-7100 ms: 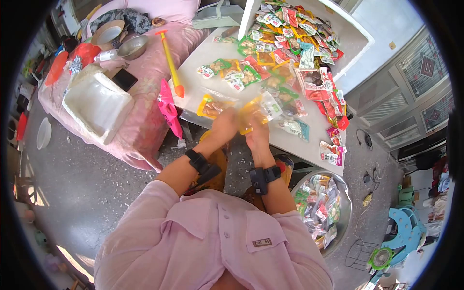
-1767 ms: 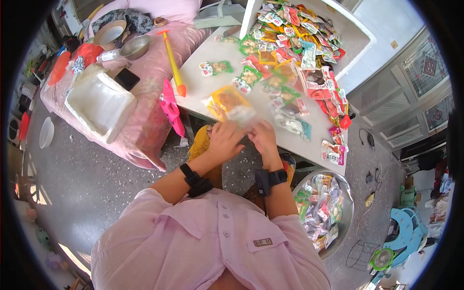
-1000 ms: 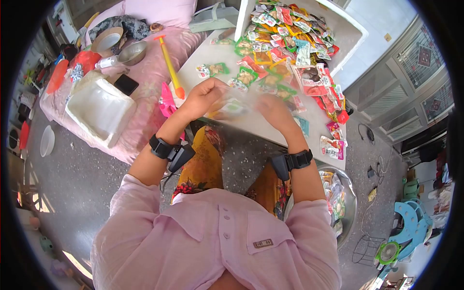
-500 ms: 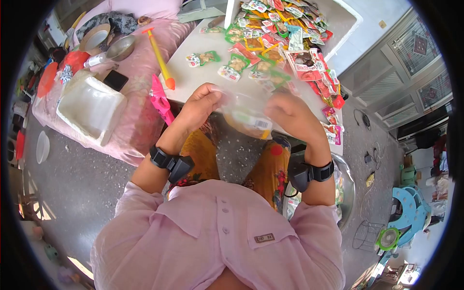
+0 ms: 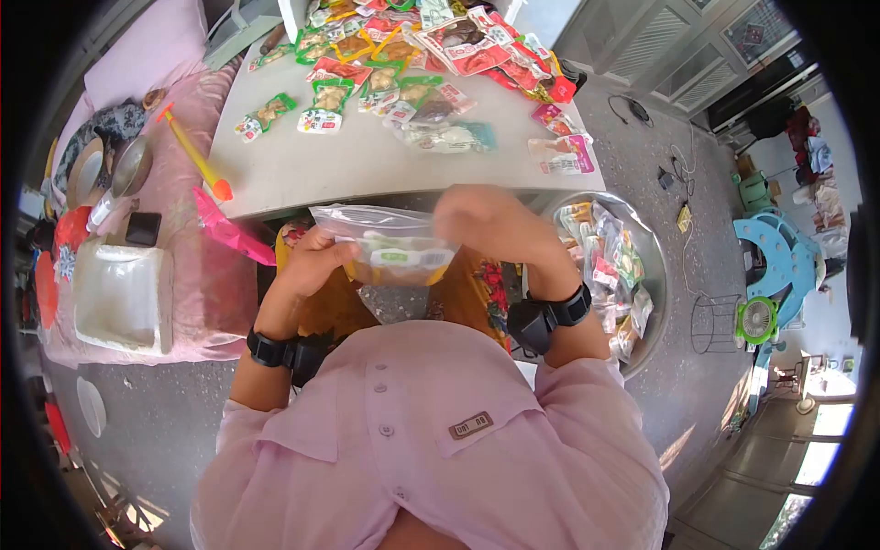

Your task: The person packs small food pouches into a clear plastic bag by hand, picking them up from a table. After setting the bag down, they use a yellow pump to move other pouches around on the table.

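A clear zip bag (image 5: 396, 247) with a green-and-white label and a barcode hangs in front of my lap, just off the table's near edge. My left hand (image 5: 314, 263) is closed on its left side, thumb across the front. Small packets show through its lower part. At the bag's upper right corner is my right hand (image 5: 500, 227), back upward, its fingers smeared by motion. Beyond the bag, several clear-and-teal packets (image 5: 449, 137) and green snack packets (image 5: 327, 105) lie on the white table (image 5: 293, 174).
To the right, a metal basin (image 5: 655, 321) holds many packets. More red and yellow packets (image 5: 472, 41) are heaped at the back of the table. On the left, a pink-covered bed (image 5: 211, 293) bears a white foam box (image 5: 124, 298) and a phone (image 5: 143, 229).
The view has turned and shifted, so the table sits further left and the basin shows more. The bag has come lower, and my left hand has moved from its top edge down its side.
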A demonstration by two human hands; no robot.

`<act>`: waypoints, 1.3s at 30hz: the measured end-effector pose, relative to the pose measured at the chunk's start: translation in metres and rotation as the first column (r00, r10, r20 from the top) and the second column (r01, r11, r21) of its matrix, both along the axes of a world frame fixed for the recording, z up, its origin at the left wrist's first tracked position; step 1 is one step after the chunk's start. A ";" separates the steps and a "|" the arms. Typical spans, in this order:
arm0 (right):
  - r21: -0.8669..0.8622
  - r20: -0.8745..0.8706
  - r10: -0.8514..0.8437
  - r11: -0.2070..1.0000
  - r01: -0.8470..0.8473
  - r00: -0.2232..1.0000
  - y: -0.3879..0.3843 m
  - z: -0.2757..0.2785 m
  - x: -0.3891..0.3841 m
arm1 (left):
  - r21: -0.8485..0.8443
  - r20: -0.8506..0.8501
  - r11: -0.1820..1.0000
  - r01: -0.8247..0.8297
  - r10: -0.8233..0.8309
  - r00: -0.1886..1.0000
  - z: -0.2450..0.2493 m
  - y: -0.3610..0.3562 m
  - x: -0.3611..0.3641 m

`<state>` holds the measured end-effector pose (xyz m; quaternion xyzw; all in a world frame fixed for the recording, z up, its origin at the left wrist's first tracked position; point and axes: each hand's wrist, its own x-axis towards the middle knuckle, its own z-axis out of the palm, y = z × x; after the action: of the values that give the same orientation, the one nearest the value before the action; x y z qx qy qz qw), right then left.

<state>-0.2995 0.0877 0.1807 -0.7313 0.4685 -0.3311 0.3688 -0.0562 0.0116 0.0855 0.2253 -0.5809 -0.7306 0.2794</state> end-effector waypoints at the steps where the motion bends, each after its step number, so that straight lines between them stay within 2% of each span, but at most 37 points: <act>1: -0.008 0.007 -0.018 1.000 0.018 1.000 0.005 -0.010 -0.002 | -0.002 0.005 1.000 -0.021 0.021 1.000 -0.003 0.004 0.000; 2: 0.005 -0.010 -0.026 1.000 0.026 1.000 0.010 -0.019 -0.001 | -0.003 0.010 0.999 -0.045 0.045 0.999 -0.005 0.008 0.000; 5: 0.002 -0.077 -0.026 1.000 0.026 0.997 0.022 -0.035 0.006 | -0.246 0.178 0.965 0.089 -0.046 0.983 0.004 0.016 0.001; 6: 0.031 -0.071 -0.017 0.999 0.019 0.997 0.025 -0.034 0.011 | -0.246 0.218 0.964 0.102 -0.047 0.975 0.010 0.021 -0.001; 9: -0.044 -0.090 0.009 0.999 -0.013 0.996 0.027 -0.050 0.019 | -0.186 0.270 0.977 0.108 -0.054 0.961 0.007 0.028 -0.003; 12: -0.098 -0.046 -0.004 0.995 0.000 0.999 0.032 -0.048 0.012 | -0.232 0.272 0.968 0.099 -0.033 0.962 0.000 0.028 -0.006; 15: -0.055 0.038 -0.061 0.997 0.063 0.997 0.047 -0.034 -0.007 | -0.217 0.120 0.976 0.033 -0.007 0.993 -0.021 0.016 -0.004; 18: -0.112 -0.066 -0.229 0.969 0.220 0.971 0.071 -0.022 -0.046 | -0.270 0.321 0.962 -0.045 0.134 0.938 -0.036 -0.003 0.009; 19: -0.101 -0.074 -0.311 0.948 0.303 0.948 0.081 -0.021 -0.060 | -0.298 0.382 0.952 -0.068 0.185 0.905 -0.045 -0.009 0.016; 20: -0.089 -0.081 -0.390 0.919 0.383 0.917 0.092 -0.022 -0.074 | -0.527 0.418 0.846 -0.082 0.342 0.842 -0.051 -0.014 0.021; 21: -0.008 -0.074 -0.460 0.887 0.461 0.885 0.103 -0.023 -0.088 | -0.710 0.389 0.703 -0.034 0.433 0.813 -0.051 -0.019 0.025; 23: 0.160 -0.037 -0.578 0.802 0.575 0.816 0.125 -0.032 -0.117 | -0.943 0.273 0.318 0.094 0.582 0.766 -0.052 -0.028 0.033; 24: 0.245 -0.007 -0.628 0.753 0.610 0.778 0.135 -0.041 -0.131 | -0.913 0.348 0.389 0.124 0.585 0.732 -0.059 -0.031 0.040; 27: 0.265 -0.132 -0.743 0.612 0.745 0.657 0.164 -0.073 -0.164 | -0.928 0.367 0.307 0.212 0.643 0.672 -0.073 -0.028 0.049; 30: 0.372 -0.211 -0.828 0.423 0.826 0.519 0.196 -0.119 -0.199 | -0.946 0.320 0.275 0.174 0.685 0.655 -0.078 -0.025 0.047; 35: 0.254 -0.507 -0.814 0.174 0.952 0.284 0.285 -0.223 -0.269 | -0.956 0.285 0.257 0.142 0.694 0.661 -0.081 -0.025 0.045; 38: 0.144 -0.631 -0.741 0.182 0.973 0.232 0.338 -0.275 -0.299 | -0.955 0.291 0.255 0.151 0.705 0.647 -0.083 -0.026 0.048; 39: 0.026 -0.669 -0.726 0.191 0.981 0.159 0.341 -0.282 -0.294 | -0.955 0.291 0.254 0.153 0.712 0.639 -0.085 -0.026 0.050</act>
<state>-0.5938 0.4288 -0.1013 -0.2542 0.9481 -0.1494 0.1191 -0.0067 -0.0140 0.0002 0.3861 -0.8863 -0.0339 0.2536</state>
